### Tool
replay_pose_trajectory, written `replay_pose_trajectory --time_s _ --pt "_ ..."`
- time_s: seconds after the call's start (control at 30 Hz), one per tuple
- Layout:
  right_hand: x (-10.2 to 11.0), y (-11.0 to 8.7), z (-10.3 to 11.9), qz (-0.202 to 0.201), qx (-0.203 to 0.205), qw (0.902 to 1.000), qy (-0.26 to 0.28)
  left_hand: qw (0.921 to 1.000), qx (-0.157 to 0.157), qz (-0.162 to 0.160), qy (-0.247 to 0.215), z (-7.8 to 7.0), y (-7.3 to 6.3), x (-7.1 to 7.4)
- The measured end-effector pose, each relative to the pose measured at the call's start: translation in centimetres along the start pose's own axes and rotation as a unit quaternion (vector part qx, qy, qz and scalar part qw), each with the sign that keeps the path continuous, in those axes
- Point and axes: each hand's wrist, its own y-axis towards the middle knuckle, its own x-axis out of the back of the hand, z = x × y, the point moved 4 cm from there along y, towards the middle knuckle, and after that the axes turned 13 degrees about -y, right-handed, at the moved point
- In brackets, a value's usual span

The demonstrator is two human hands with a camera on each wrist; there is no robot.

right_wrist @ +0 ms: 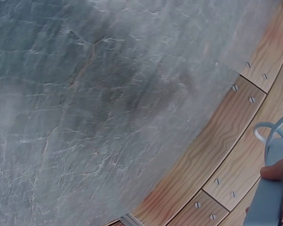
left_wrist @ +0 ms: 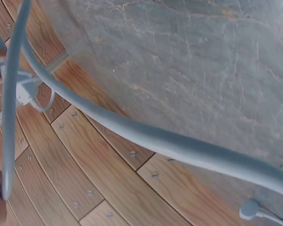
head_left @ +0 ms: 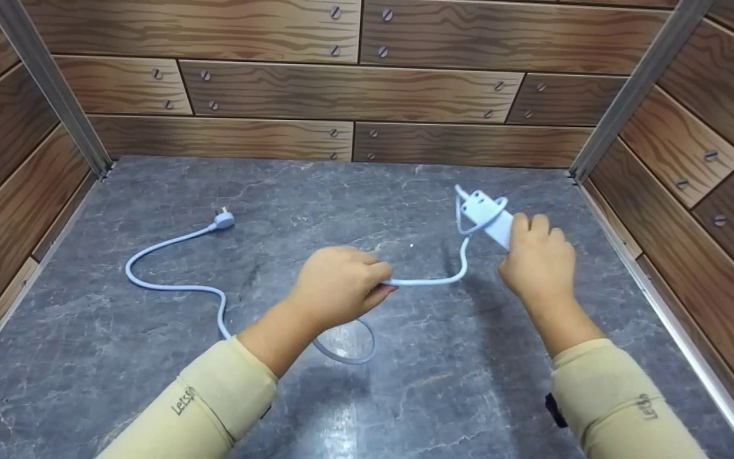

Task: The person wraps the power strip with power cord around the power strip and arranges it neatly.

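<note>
A white power strip (head_left: pixel 498 224) (right_wrist: pixel 266 202) is gripped at its near end by my right hand (head_left: pixel 540 264), tilted, with its socket end pointing away to the left. Around that far end, a loop of its white cord (head_left: pixel 424 282) (left_wrist: pixel 132 134) goes across the strip. My left hand (head_left: pixel 338 284) pinches the cord between thumb and fingers, left of the strip. From there the cord drops into a loose coil below the left wrist, partly hidden by the forearm. It runs on in bends to the plug (head_left: pixel 224 220) (left_wrist: pixel 250 209), which lies on the surface, prongs upward.
The grey marbled tabletop (head_left: pixel 405 382) is bounded by wood-patterned panels (head_left: pixel 278 89) at the back and both sides. Metal posts (head_left: pixel 634 95) stand at the back corners, and a metal edge strip (head_left: pixel 685 357) runs along the right side.
</note>
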Motion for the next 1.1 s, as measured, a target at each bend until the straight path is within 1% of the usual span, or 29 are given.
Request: replay_pose_trajectory --time_s 0.07,0.17,0.27,0.37,0.43,0.53,0.63,0.73,0.83,0.97,1.1 --pt "-0.3 -0.1 0.2 0.007 0.02 0.9996 -0.019 0.9997 -0.017 -0.016 -0.002 0.1 0.3 0.4" --pt "-0.6 -0.3 0.6 0.013 0.059 0.9971 -0.046 0.999 -0.023 -0.037 -0.005 0.5 1.0 1.0" --pt "-0.8 -0.5 1.1 -0.004 0.109 0.9915 -0.07 0.9983 -0.007 -0.057 -0.009 1.2 1.7 1.6" --pt "-0.9 -0.8 1.6 -0.039 0.16 0.9827 -0.086 0.9968 0.022 -0.076 -0.015 1.9 2.2 2.0" --pt "-0.9 -1.0 1.9 -0.058 0.195 0.9745 -0.094 0.9953 0.041 -0.086 -0.018 2.4 2.4 2.3" --pt "-1.0 -1.3 2.4 -0.071 0.254 0.9596 -0.097 0.9933 0.067 -0.092 -0.02 2.9 2.7 2.4" --pt "-0.7 -1.7 3.2 -0.084 0.316 0.9406 -0.091 0.9917 0.096 -0.083 -0.021 3.4 3.0 2.5" --pt "-0.3 -2.2 4.0 -0.114 0.367 0.9196 -0.083 0.9881 0.133 -0.074 -0.023 4.3 3.2 2.6" --pt "0.2 -2.6 4.5 -0.143 0.4 0.9029 -0.065 0.9834 0.167 -0.069 -0.022 5.3 3.2 2.7" --pt "0.9 -3.0 5.0 -0.165 0.427 0.8887 -0.019 0.9769 0.205 -0.057 -0.023 6.5 2.9 2.9" --pt "1.8 -3.2 5.4 -0.187 0.443 0.8761 0.037 0.968 0.246 -0.041 -0.031 7.7 2.3 2.7"
